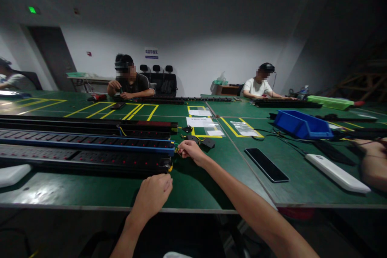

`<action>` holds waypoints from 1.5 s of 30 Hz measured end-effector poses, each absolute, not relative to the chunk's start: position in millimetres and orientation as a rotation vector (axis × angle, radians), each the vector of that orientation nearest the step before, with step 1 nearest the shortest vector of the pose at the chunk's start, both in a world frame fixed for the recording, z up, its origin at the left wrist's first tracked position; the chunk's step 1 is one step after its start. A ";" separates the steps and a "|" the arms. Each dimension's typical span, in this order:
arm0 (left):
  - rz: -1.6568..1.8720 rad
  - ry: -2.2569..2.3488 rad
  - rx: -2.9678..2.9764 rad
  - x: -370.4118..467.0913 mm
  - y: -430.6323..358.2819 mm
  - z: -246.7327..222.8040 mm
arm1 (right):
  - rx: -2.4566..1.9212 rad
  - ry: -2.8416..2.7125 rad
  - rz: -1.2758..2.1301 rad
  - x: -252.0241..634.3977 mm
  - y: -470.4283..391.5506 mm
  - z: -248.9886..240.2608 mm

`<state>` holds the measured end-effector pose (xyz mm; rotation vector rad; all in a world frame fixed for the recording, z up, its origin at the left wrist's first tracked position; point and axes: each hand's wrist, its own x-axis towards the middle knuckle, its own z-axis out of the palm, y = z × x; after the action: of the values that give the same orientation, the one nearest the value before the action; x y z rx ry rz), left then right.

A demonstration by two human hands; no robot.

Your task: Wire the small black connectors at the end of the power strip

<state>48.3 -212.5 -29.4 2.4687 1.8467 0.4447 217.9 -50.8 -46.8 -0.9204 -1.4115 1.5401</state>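
Note:
Several long power strips lie side by side on the left of the green table; one is blue-edged (90,142) and the nearest is black (115,160). At the right end of the blue-edged strip, my right hand (193,151) pinches a thin yellow-green wire (177,149). My left hand (155,193) is closed with curled fingers at the near strip's end, below a yellow wire end (171,168). Whatever it grips, if anything, is hidden under the fingers. Just beyond my right hand sit small black end pieces (208,142).
A phone (266,164), a white power bank (337,173) and a blue bin (302,124) are on the right. Another person's hand (373,157) reaches in at the right edge. Co-workers sit across the table (223,193). A white object (13,175) lies at left.

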 end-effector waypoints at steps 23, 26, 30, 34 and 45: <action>0.388 1.869 2.463 50.1 -214.1 -24.8 | -0.928 -1.410 1.549 218.1 -53.2 -42.9; 0.378 1.867 2.476 50.2 -213.7 -25.3 | -0.919 -1.409 1.556 218.1 -52.1 -44.4; 0.359 1.878 2.474 50.6 -214.4 -23.8 | -0.920 -1.406 1.551 218.3 -52.9 -43.8; 0.346 1.883 2.460 51.0 -215.0 -21.8 | -0.934 -1.401 1.550 218.4 -54.3 -42.0; 0.369 1.860 2.450 50.6 -214.8 -21.4 | -0.935 -1.407 1.545 218.6 -53.9 -42.7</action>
<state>50.6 -214.8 -21.4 2.4500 1.8605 0.3688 218.6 -53.9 -42.7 -0.9346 -1.4065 1.5454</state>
